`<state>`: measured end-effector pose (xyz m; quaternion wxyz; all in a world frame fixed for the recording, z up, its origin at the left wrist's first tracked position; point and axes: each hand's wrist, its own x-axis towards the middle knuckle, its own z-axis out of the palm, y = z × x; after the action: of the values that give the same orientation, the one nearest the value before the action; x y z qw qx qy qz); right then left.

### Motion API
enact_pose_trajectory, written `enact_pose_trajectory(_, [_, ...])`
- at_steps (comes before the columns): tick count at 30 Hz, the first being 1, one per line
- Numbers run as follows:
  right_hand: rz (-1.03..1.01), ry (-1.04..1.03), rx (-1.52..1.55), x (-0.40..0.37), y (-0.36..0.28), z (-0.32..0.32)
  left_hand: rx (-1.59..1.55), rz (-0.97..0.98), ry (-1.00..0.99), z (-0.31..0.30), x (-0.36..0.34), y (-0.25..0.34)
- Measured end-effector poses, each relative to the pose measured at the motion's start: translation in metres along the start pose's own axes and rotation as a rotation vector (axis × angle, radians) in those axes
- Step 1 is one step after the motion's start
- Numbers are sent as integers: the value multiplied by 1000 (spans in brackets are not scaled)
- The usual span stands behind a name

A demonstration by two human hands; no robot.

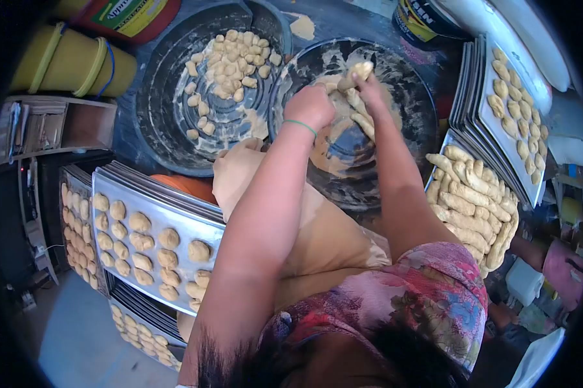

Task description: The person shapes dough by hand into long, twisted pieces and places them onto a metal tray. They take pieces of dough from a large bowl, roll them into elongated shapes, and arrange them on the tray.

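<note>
Over the right-hand black basin (427,97), my right hand (373,97) is closed around a thick dough rope (360,70), whose pale end sticks up past the fingers. My left hand (312,107), with a green band at the wrist, is a fist at the rope's other end. Its fingertips are turned away from view. Below the hands, more dough strips (362,124) lie in the floury basin. In the left-hand black basin (150,110) sit many small cut dough pieces (233,64), heaped at the back and scattered towards the front.
To my left, stacked metal trays (159,208) carry rounded dough pieces. A tray piled with dough ropes (466,200) is close by my right arm. Beyond it stand more stacked trays (482,97). Buckets (434,22) and a yellow container (72,61) line the back.
</note>
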<state>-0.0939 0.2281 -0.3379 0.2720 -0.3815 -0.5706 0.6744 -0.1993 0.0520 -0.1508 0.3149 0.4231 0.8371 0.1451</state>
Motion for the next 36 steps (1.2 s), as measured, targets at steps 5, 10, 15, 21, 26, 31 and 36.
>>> enact_pose_trajectory(5, [-95, -266, 543, -48, -146, -5, -348, 139, 335, 14, -3, 19])
enact_pose_trajectory(10, [-267, -613, 900, -106, -226, 25, -739, 441, 150, 21, -29, 45])
enact_pose_trajectory(15, [-558, -680, 926, -146, -302, 20, -508, 464, -4, 20, -61, 43])
enact_pose_trajectory(21, [-460, -355, 888, -180, -346, 14, -200, 277, -282, 7, -96, 37])
enact_pose_trajectory(26, [-206, -235, 174, -199, -302, 51, -912, 496, -162, 10, -113, 54])
enact_pose_trajectory(31, [-477, -258, 56, -186, -231, 61, -1283, 444, -81, 11, -110, 44])
enact_pose_trajectory(36, [-71, -915, -248, -218, -154, 49, -1741, 290, 175, -4, -89, 14])
